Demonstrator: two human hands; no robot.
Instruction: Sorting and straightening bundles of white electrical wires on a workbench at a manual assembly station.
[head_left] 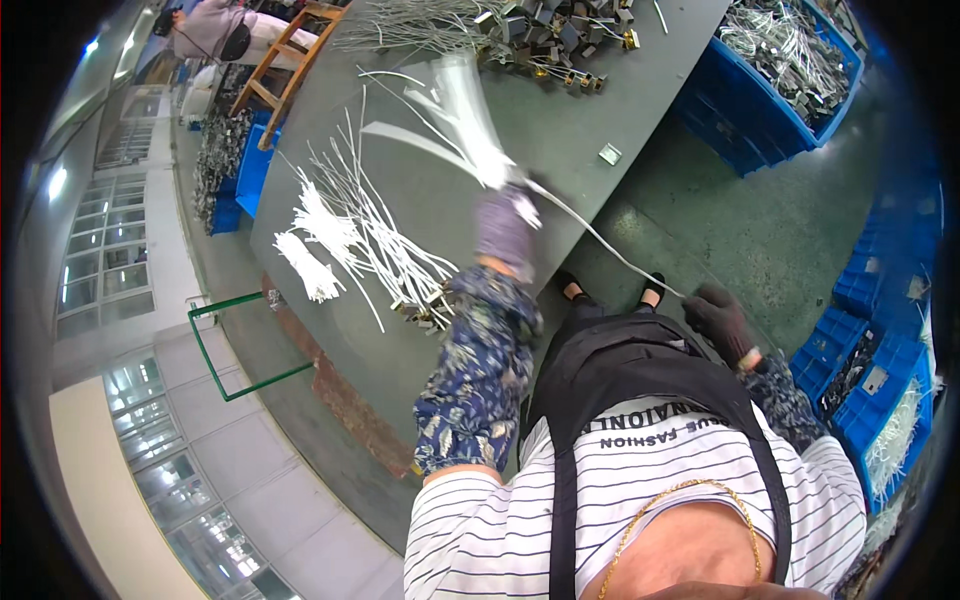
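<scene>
My left hand (pixel 505 232), in a purple-grey glove, is closed around a bundle of white flat strips or sleeves (pixel 462 110) above the grey table. Motion blurs the bundle's upper end. From beside that hand a thin white cable (pixel 600 237) runs down past the table edge to my right hand (pixel 716 318). That hand wears a dark glove and is closed at the cable's end, its fingertips partly hidden. Left of my left hand, white cables with small metal ends (pixel 385 240) lie on the table, beside a bunch of short white strips (pixel 307 265).
Metal-ended parts and cables (pixel 560 40) are heaped at the table's far side. A small square piece (pixel 610 154) lies near the right edge. Blue crates (pixel 735 105) stand at right; a green metal frame (pixel 205 355) stands at left. Another person (pixel 215 30) is at far left near a wooden ladder (pixel 275 85).
</scene>
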